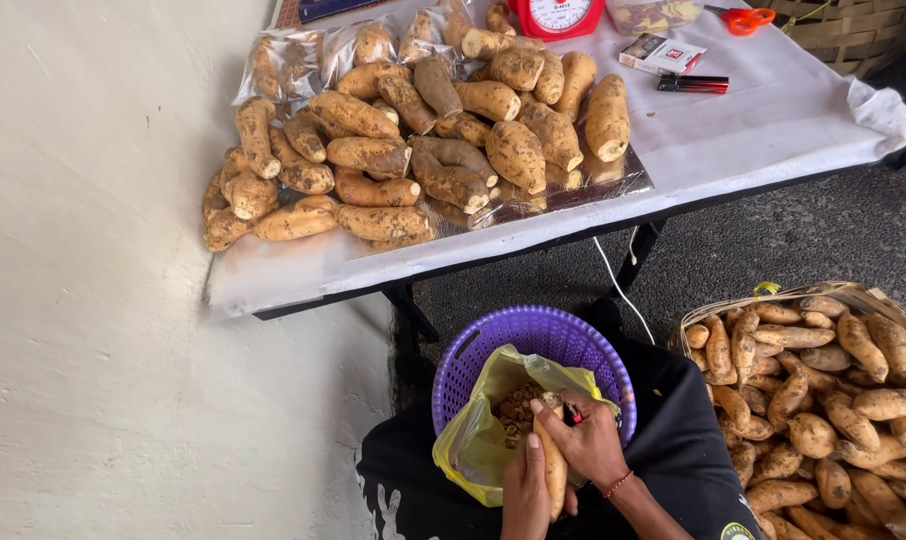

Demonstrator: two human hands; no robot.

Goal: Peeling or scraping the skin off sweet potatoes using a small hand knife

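While the left hand (525, 490) grips a potato (552, 462), the right hand (585, 440) pinches a peeler (573, 411) (red) — over a bagged basket (533, 335).

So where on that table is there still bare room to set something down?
Bare white cloth lies right of the sweet potato pile, below the small box and lighter. A narrow strip runs along the front edge. The left half is crowded.

A purple basket (473, 350) holds a yellow bag (473, 440). Tan, brown-speckled sweet potatoes (413, 140) lie on a white cloth (773, 120); at 12 o'clock, a red scale (558, 15) and orange scissors (745, 18).
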